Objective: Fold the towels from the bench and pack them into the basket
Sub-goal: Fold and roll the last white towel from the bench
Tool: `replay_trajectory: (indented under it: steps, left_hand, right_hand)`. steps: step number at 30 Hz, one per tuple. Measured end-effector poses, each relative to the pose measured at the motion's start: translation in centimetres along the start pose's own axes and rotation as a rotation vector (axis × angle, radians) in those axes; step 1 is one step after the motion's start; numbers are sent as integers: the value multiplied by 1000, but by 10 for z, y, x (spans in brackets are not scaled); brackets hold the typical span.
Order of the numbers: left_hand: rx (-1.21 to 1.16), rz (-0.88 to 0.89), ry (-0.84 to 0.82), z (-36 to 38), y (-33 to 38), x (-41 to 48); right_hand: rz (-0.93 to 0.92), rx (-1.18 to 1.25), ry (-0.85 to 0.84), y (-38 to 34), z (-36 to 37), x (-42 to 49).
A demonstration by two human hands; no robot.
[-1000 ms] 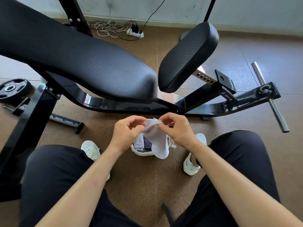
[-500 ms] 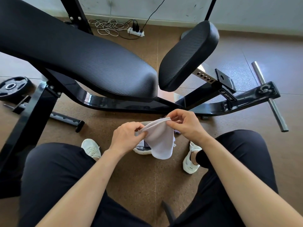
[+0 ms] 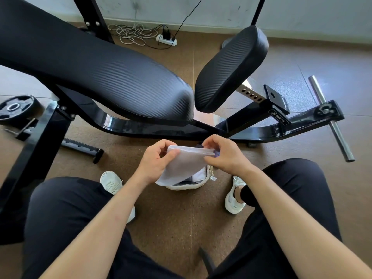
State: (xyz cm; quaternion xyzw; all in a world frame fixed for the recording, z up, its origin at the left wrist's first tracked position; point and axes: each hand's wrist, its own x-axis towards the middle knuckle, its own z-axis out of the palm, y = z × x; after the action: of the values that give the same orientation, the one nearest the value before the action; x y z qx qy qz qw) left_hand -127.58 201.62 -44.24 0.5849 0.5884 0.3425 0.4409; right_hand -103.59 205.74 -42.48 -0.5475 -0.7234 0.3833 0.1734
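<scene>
Brown speckled floor: bears a pale woven basket between the left shoe and right shoe, near the foot of the black padded counter; also carries a weight plate far left, a power strip with tangled cables by the wall, a steel bar at right

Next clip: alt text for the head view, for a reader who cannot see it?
A person's left hand and right hand pinch the top edge of a white towel above a small woven basket on the floor between their feet. A black padded bench stands behind, a weight plate at far left.
</scene>
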Motion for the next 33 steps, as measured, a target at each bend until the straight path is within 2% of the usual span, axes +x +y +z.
replay_trajectory:
  steps: [4, 9, 15, 21, 24, 27, 30, 33]
  left_hand:
    - [-95, 27, -74, -2, 2, -2]
    - [-172, 15, 15, -5, 1, -3]
    - [-212, -70, 45, -2, 0, -2]
    - [-366, -65, -149, -3, 7, -4]
    - [-277, -85, -261, 6, 10, -6]
    - [-167, -135, -302, 17, 5, -6]
    - [-46, -136, -339, 23, -2, -5]
    - [79, -166, -355, 24, -11, -4]
  right_hand:
    - [-190, -67, -61, -22, 17, -2]
    - [-234, -45, -120, -35, 26, -5]
    - [-258, 13, -138, -40, 22, -14]
    - [-261, 193, -111, -43, 0, -22]
    - [-231, 314, -110, -40, -23, -27]
    - [-203, 466, -76, -33, -44, -31]
    - [-172, 622, 27, -23, -59, -32]
    - [-151, 623, 184, -12, -69, -29]
